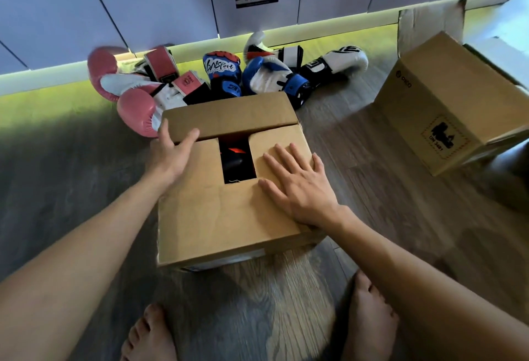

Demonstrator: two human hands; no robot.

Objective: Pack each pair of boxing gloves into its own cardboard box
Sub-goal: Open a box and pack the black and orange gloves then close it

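Note:
A cardboard box (217, 217) stands on the floor in front of me with its flaps folded almost closed. Dark gloves with a red mark (236, 160) show through the gap in the top. My left hand (171, 151) grips the left end of the far flap, thumb on top. My right hand (297, 183) presses flat on the right flap, fingers straight. Behind the box lie pink-and-white gloves (134, 97), blue gloves (223, 71) with white lettering, a blue-and-white glove (269, 77) and white-and-black gloves (340, 61).
A second cardboard box (446, 103) lies tilted at the right with a flap (429, 25) standing up behind it. White lockers (160, 2) with posters line the back above a lit strip. My bare feet (148, 335) are at the bottom on the wood floor.

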